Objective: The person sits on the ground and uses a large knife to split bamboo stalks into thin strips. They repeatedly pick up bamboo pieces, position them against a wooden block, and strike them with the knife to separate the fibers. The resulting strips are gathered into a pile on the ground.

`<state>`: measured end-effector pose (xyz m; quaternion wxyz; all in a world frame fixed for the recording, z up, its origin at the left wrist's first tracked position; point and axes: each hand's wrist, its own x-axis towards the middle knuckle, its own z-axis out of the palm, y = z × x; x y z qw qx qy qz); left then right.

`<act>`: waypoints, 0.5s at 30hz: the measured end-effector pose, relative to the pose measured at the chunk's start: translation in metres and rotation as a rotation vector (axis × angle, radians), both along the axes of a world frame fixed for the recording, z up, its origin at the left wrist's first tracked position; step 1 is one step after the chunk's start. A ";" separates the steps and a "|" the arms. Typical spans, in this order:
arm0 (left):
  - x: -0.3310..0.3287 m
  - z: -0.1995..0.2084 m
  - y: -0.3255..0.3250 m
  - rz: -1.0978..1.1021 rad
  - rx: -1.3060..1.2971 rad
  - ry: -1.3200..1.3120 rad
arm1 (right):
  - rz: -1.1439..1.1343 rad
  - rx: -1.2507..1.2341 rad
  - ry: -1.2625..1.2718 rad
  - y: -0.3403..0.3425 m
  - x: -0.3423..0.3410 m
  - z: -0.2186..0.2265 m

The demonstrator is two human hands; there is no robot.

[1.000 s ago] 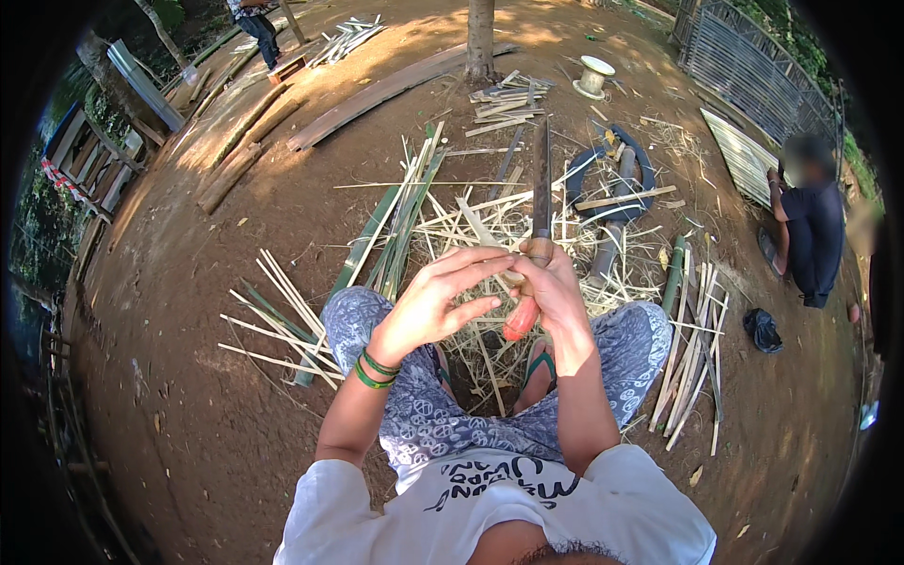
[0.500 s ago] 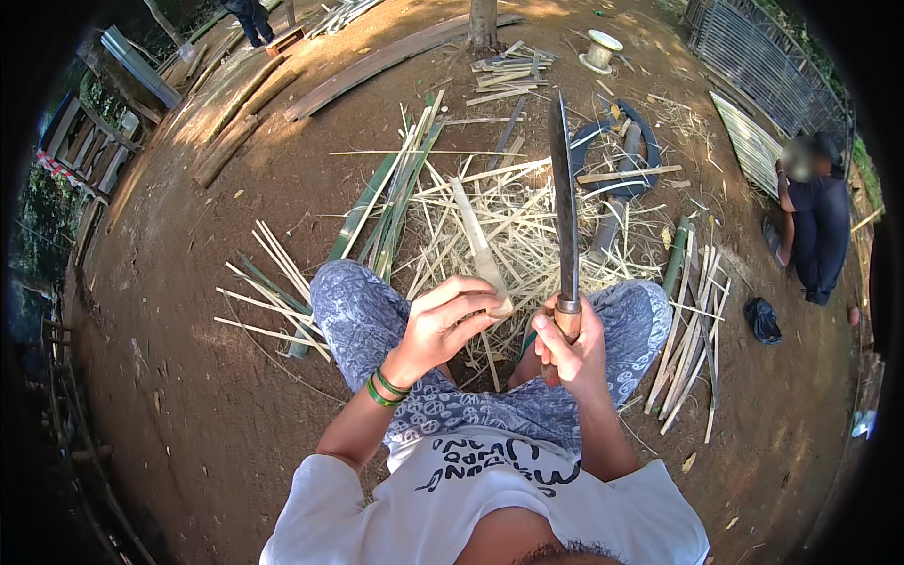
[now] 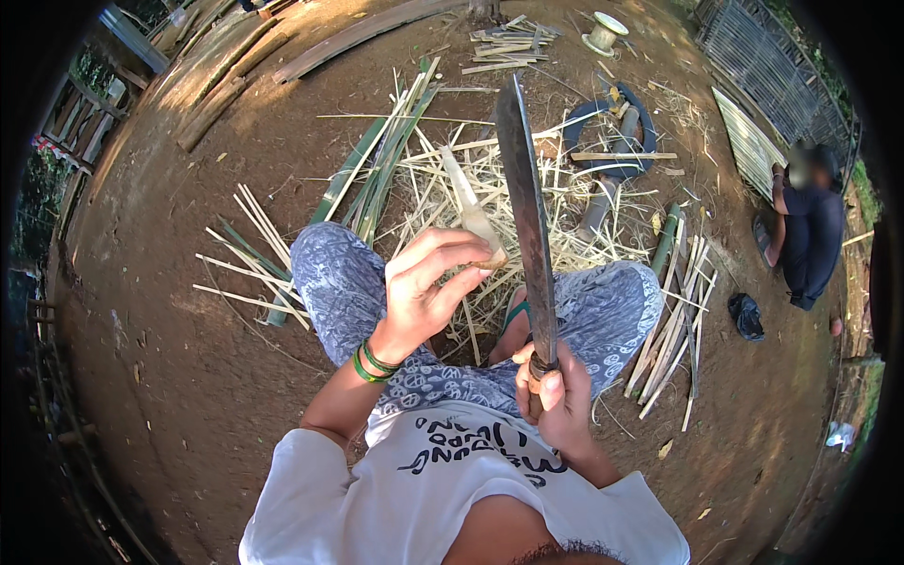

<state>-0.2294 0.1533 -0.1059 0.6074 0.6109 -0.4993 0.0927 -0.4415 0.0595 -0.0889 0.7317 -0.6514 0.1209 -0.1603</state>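
My left hand [image 3: 422, 284] is closed around the near end of a pale split bamboo piece [image 3: 468, 202], which points away from me over my lap. In my right hand [image 3: 559, 403] is a machete [image 3: 529, 207], held by its wooden handle. Its long dark blade rises away from me and leans left, with the broad side showing. Blade and bamboo look apart, though the depth between them is hard to judge. Beyond my crossed legs [image 3: 339, 273] spreads a heap of bamboo shavings [image 3: 428, 215].
Green bamboo strips [image 3: 391, 160] lie left of the heap; more strips [image 3: 678, 320] lie by my right knee. A black ring [image 3: 650, 122], a white spool [image 3: 604, 34] and a black plastic bag [image 3: 746, 317] are farther out. Another person [image 3: 812, 226] crouches at the right.
The machete has tipped left, and my right hand has drawn closer to my body. My left hand has moved slightly away from me with the bamboo piece. The whole view has shifted a little.
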 end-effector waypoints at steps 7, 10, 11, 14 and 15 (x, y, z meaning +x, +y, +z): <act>0.003 0.005 -0.008 0.000 -0.072 -0.004 | 0.006 0.070 0.065 0.007 0.005 0.004; 0.005 0.003 -0.010 -0.005 -0.097 -0.020 | 0.008 0.103 0.070 0.008 0.008 0.003; 0.005 0.003 -0.011 -0.004 -0.101 -0.015 | 0.008 0.113 0.068 0.008 0.008 0.002; 0.005 0.004 -0.011 0.003 -0.100 -0.015 | 0.031 0.113 0.061 0.007 0.009 0.001; 0.006 0.005 -0.011 0.005 -0.098 -0.018 | 0.030 0.113 0.076 0.007 0.010 0.002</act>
